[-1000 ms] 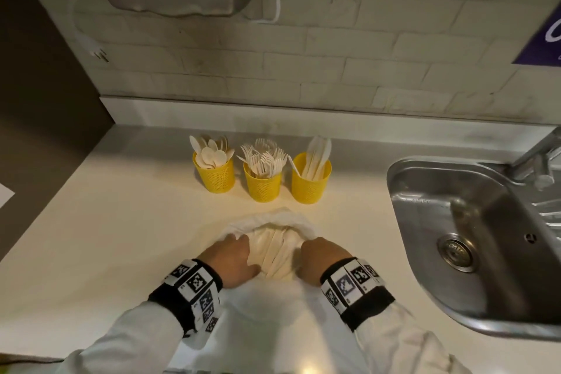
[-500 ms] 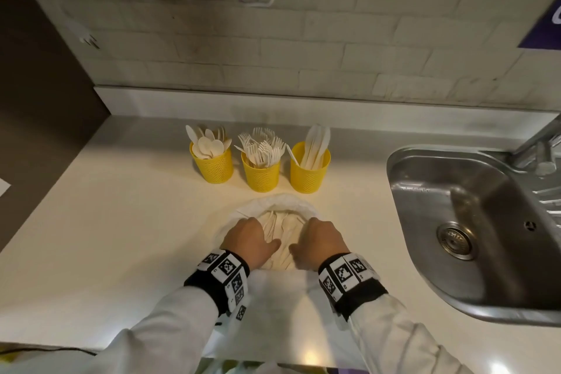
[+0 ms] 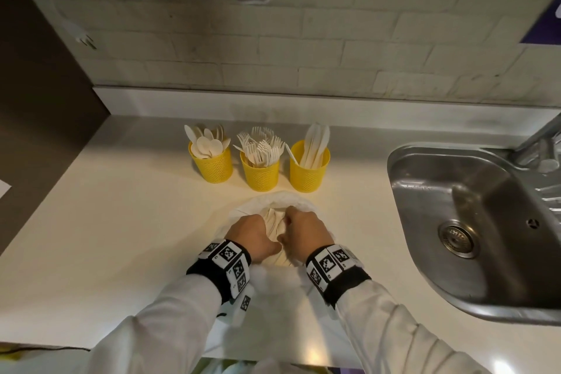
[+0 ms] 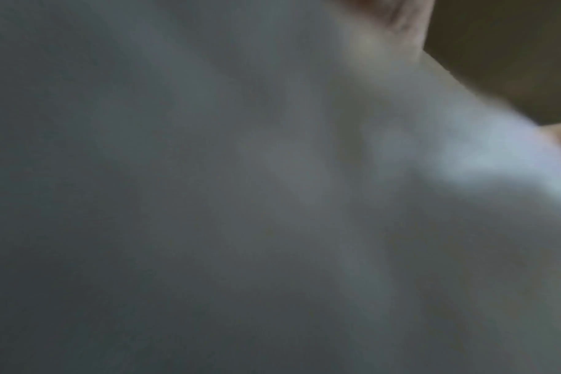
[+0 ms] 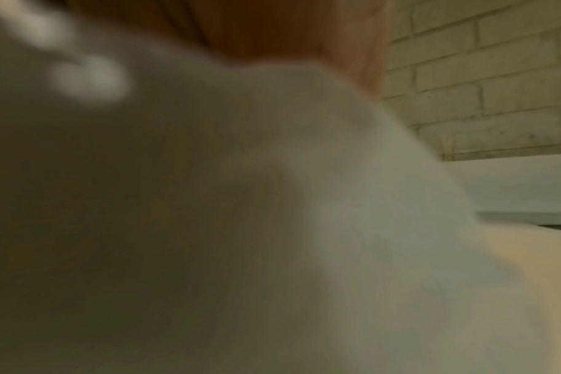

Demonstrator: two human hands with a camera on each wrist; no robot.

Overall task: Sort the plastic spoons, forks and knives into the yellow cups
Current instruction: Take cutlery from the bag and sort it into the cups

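Head view, hands: left hand [image 3: 254, 234] and right hand [image 3: 306, 229] both curl into a white bag [image 3: 274, 200] on the counter [image 3: 115, 222], gripping loose cutlery [image 3: 274, 222] inside; kind unclear.
Behind bag: three yellow cups [image 3: 259, 173] in a row.
Contents: spoons [image 3: 206, 143] left, forks [image 3: 261, 146] middle, knives [image 3: 315, 143] right.
Far right: sink [image 3: 473, 222].
Wrist views: blurred.

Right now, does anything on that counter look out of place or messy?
Mostly tidy. The spoons, forks and knives stand sorted in three yellow cups. One knife leans out sideways over the rim of the right cup. Both hands are in a white bag of cutlery.
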